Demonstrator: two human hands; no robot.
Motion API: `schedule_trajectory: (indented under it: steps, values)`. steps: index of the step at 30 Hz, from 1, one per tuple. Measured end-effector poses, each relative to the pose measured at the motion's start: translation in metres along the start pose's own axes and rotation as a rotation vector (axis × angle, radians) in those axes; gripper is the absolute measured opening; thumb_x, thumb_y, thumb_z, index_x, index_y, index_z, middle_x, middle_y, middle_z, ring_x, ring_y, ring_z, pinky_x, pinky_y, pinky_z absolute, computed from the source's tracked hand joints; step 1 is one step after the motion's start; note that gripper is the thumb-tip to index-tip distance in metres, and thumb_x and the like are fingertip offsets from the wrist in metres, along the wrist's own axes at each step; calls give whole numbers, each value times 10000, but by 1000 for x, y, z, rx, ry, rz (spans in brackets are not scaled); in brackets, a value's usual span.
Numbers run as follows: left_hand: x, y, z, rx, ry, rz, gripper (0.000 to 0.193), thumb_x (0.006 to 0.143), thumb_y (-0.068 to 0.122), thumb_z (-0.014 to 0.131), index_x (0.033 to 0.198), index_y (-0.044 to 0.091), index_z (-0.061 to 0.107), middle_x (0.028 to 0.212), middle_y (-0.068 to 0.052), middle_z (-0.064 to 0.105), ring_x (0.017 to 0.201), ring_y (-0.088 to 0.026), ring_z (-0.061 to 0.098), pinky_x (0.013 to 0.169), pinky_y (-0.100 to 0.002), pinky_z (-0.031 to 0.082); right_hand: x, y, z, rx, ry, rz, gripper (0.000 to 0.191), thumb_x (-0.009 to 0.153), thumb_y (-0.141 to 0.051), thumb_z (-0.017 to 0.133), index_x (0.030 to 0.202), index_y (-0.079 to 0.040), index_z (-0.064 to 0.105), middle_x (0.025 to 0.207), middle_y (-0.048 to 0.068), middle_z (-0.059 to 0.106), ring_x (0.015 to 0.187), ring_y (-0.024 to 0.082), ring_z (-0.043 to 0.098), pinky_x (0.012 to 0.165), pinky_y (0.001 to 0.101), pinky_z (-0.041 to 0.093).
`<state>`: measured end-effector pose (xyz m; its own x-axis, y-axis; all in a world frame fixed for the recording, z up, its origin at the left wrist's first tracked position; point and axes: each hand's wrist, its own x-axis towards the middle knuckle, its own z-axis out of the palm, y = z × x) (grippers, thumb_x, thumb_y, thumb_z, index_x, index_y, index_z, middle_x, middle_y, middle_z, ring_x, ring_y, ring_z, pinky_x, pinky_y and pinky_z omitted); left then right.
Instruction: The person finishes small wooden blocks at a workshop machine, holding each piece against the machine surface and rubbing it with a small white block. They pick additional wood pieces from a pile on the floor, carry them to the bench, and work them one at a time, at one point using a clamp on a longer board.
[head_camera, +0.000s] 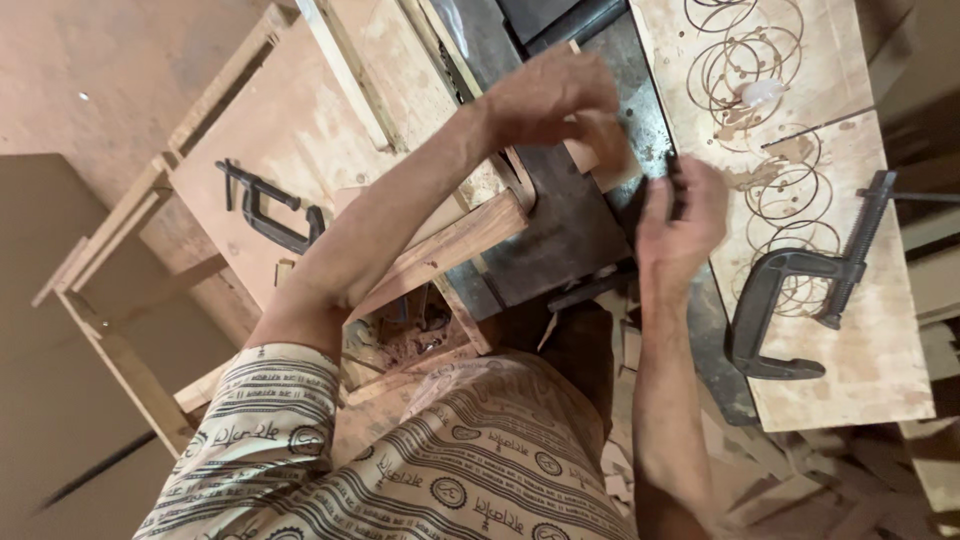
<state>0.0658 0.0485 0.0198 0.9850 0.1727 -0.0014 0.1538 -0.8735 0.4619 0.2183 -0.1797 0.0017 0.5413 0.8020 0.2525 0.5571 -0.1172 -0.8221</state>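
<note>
Pale wood, a small block (600, 150) lies on the dark metal machine table (570, 230), its long axis slanting toward the plywood board (860, 330). The left hand (550, 100) arches over it, fingers curled on its upper end. The right hand (685, 215) pinches a dark slim tool (676, 185) just beside; a C-clamp (790, 300) sits well apart.

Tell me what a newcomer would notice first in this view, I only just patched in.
Most striking are the two bare hands meeting over the dark metal machine table at centre: the left hand on a small pale wood block, the right hand pinching a thin dark object that is too blurred to identify. On the right, a black C-clamp lies on a plywood board scored with circles; a second clamp lies on the left.
</note>
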Motion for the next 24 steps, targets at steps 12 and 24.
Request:
schedule_trajectory:
  steps: [12,24]
  values:
    - [-32,9,44,187,185,159,185,1064,102,662,1222,168,731,1113,-14,725,1038,-151,642,812,-281,488,65,32,6,-83,200,2,692,806,-11,905,1389,33,535,1222,162,591,1040,263,622,871,419,564]
    - [-36,59,6,-92,44,-409,152,1111,201,585,1103,110,706,1046,-68,696,944,-216,649,903,-370,514,66,15,-7,69,97,169,232,945,-58,800,1147,-10,695,1032,142,722,921,250,708,825,388,597]
